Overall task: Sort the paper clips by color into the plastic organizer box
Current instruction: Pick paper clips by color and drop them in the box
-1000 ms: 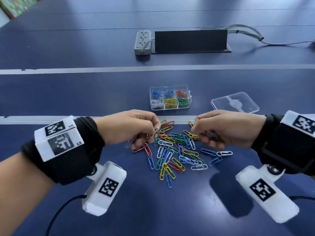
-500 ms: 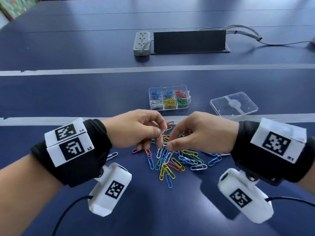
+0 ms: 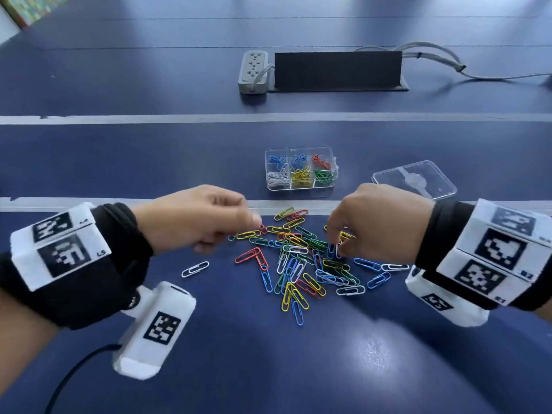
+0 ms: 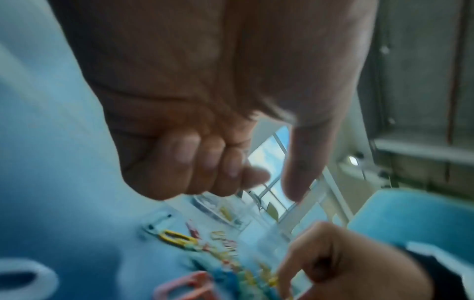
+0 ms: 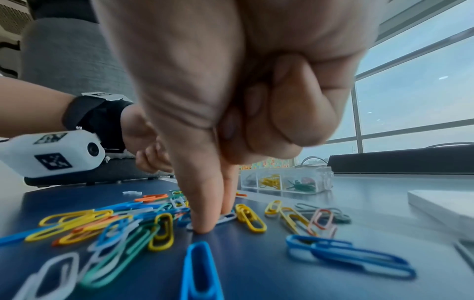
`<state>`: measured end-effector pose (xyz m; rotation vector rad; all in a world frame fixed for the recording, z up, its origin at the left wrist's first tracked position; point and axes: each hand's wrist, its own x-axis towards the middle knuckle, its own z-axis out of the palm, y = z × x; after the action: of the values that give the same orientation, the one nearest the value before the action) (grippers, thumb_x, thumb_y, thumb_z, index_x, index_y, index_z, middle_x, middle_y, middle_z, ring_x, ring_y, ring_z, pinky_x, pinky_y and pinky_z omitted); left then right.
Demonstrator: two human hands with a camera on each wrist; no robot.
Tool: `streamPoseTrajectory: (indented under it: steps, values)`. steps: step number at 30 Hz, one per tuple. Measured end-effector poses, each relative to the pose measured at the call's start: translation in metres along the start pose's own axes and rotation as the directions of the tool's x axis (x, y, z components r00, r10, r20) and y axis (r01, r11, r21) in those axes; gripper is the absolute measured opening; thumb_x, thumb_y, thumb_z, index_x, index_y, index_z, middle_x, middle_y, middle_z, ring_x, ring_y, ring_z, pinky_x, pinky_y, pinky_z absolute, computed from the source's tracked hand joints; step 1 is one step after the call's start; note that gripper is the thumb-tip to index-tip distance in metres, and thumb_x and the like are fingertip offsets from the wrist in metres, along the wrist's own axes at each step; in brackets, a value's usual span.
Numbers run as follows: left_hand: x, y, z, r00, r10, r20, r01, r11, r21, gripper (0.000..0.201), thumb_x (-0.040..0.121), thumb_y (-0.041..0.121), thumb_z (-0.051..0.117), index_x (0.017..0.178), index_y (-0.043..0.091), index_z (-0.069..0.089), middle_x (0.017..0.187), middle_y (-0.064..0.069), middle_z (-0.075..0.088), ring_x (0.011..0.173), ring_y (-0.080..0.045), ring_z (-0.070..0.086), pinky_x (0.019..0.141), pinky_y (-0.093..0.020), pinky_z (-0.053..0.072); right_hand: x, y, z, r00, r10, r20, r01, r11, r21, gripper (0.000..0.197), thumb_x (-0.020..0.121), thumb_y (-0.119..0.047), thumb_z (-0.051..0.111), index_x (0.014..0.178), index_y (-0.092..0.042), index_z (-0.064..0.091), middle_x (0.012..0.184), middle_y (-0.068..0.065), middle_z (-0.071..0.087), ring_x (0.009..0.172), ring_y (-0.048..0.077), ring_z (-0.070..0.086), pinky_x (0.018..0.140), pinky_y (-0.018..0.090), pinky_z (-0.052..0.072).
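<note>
A loose pile of colored paper clips (image 3: pixel 298 258) (image 5: pixel 128 223) lies on the blue table. Behind it stands the clear organizer box (image 3: pixel 301 189) (image 5: pixel 282 171), with blue, red, white, yellow and green clips in separate compartments. My right hand (image 3: pixel 337 253) (image 5: pixel 215 225) is at the pile's right side. Its thumb and forefinger tips pinch a white paper clip (image 5: pixel 227 217) flat on the table, and its other fingers are curled. My left hand (image 3: pixel 254 222) (image 4: pixel 269 182) hovers over the pile's left edge, fingers curled into the palm, thumb out. No clip shows in it.
The box's clear lid (image 3: pixel 413 180) (image 5: pixel 446 205) lies right of the box, just beyond my right hand. One white clip (image 3: pixel 195 268) lies alone left of the pile. A power strip (image 3: pixel 254 71), a black panel (image 3: pixel 337 71) and cables (image 3: pixel 433 55) sit far back.
Half a second ago both hands met over a clip above the pile. They have since parted: the right went down onto the pile's right side, the left drew back left. A white clip landed left of the pile earlier.
</note>
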<state>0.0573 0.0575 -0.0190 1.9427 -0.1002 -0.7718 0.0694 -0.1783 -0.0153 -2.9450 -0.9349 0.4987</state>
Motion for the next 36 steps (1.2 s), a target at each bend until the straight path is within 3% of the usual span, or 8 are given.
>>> streamPoseTrajectory:
  steps: [5,12,21,23,27,30,32,36]
  values:
    - [-0.019,-0.014,-0.008,0.973,-0.036,-0.227,0.194,0.663,0.723,0.022,0.065,0.043,0.078,0.076,0.03,0.063,0.058,0.01,0.045,0.054,-0.005,0.046,0.054,-0.018,0.039,-0.004,0.003,0.002,1.0,-0.01,0.013,0.011,0.997,-0.078,0.018,0.085,-0.043,0.053,0.095,-0.034,0.065,0.067,-0.01,0.04,0.09,0.024,0.061,0.065,0.025,0.039]
    - [-0.023,-0.009,0.002,0.966,-0.053,-0.252,0.239,0.551,0.8,0.009,0.073,0.039,0.072,0.07,0.032,0.066,0.061,0.009,0.049,0.06,-0.005,0.049,0.054,-0.022,0.04,-0.006,-0.004,0.002,0.999,-0.008,0.039,0.013,0.99,-0.138,0.025,0.081,-0.039,0.05,0.092,-0.023,0.066,0.084,0.004,0.061,0.086,0.03,0.062,0.066,0.029,0.048]
    - [-0.031,-0.008,0.001,0.956,-0.041,-0.292,0.28,0.429,0.859,0.017,0.074,0.043,0.067,0.064,0.031,0.063,0.061,0.01,0.052,0.063,-0.005,0.052,0.047,-0.018,0.032,-0.008,0.01,0.0,1.0,0.027,-0.006,-0.026,0.992,0.126,0.016,0.076,-0.034,0.051,0.067,-0.023,0.058,0.053,-0.007,0.049,0.06,0.015,0.046,0.06,0.022,0.038]
    - [-0.032,-0.009,0.002,0.959,-0.034,-0.281,0.269,0.418,0.868,0.018,0.076,0.041,0.063,0.063,0.029,0.061,0.06,0.01,0.053,0.062,-0.005,0.051,0.048,-0.018,0.032,-0.009,0.013,-0.003,0.988,0.103,0.113,-0.147,0.838,0.525,0.022,0.075,-0.032,0.048,0.056,-0.02,0.051,0.044,-0.007,0.044,0.048,0.014,0.039,0.049,0.02,0.036]
    - [-0.026,-0.015,0.003,0.964,-0.034,-0.264,0.251,0.44,0.862,0.019,0.078,0.033,0.055,0.063,0.023,0.051,0.058,0.008,0.049,0.055,-0.006,0.043,0.05,-0.021,0.032,-0.014,0.023,-0.003,0.945,-0.001,0.326,-0.321,0.173,0.931,0.015,0.062,-0.018,0.038,0.047,-0.016,0.04,0.045,0.004,0.038,0.037,0.014,0.028,0.034,0.015,0.024]
    - [-0.02,-0.011,0.008,0.973,-0.178,-0.144,0.228,0.813,0.536,0.016,0.074,0.025,0.05,0.06,0.018,0.046,0.055,0.008,0.05,0.046,-0.008,0.042,0.045,-0.02,0.037,-0.02,0.031,-0.001,0.958,-0.035,0.284,-0.286,-0.145,0.947,0.018,0.065,-0.02,0.034,0.048,-0.015,0.037,0.043,0.006,0.036,0.034,0.014,0.027,0.033,0.012,0.021]
    - [-0.017,-0.004,0.012,0.983,-0.184,0.018,0.182,0.981,0.071,0.003,0.058,0.014,0.042,0.058,0.014,0.044,0.055,-0.002,0.05,0.04,-0.015,0.045,0.036,-0.02,0.038,-0.024,0.035,-0.001,0.97,-0.035,0.239,-0.241,-0.225,0.944,0.015,0.063,-0.02,0.037,0.049,-0.014,0.038,0.043,0.007,0.036,0.033,0.014,0.029,0.034,0.012,0.019]
    - [-0.009,0.004,0.015,0.967,-0.025,0.254,0.11,0.938,-0.329,0.011,0.046,0.019,0.05,0.056,0.014,0.048,0.057,-0.007,0.047,0.039,-0.018,0.045,0.034,-0.018,0.038,-0.034,0.039,0.003,0.972,-0.048,0.228,-0.233,-0.158,0.96,0.003,0.056,-0.014,0.048,0.054,-0.013,0.048,0.046,0.007,0.041,0.034,0.013,0.032,0.033,0.012,0.016]
